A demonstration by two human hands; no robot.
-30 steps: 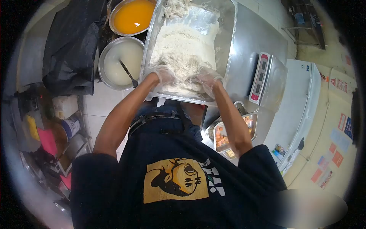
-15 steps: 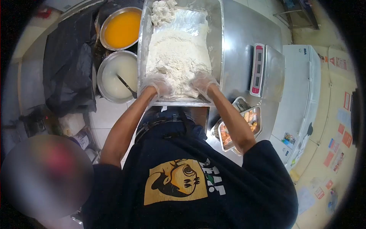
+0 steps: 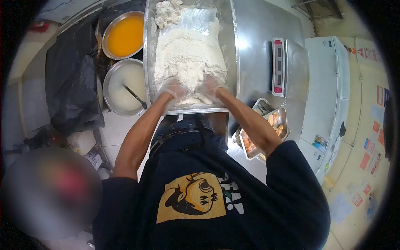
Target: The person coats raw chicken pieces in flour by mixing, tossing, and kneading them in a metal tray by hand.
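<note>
A deep metal tray (image 3: 232,62) in front of me holds a wide bed of white flour (image 3: 189,52). Both hands wear clear plastic gloves and press into the near part of the flour. My left hand (image 3: 176,88) is at the left of the heap, and my right hand (image 3: 209,85) lies a short way to its right. Flour covers the fingers of each, so their grip is hidden. A pale, clumpy mass (image 3: 168,11) rests in the far left corner of the tray, beside a patch of bare metal.
Left of the tray stand a bowl of orange liquid (image 3: 125,36) and a bowl of cloudy liquid (image 3: 116,85) with a dark-handled utensil (image 3: 134,95). To the right, a scale (image 3: 278,66) sits on the steel table (image 3: 256,54). Metal pans (image 3: 285,125) of food pieces are near my right forearm.
Both hands have moved inward through the flour and are closer together now. The whole view has shifted slightly, with the tray a little further left.
</note>
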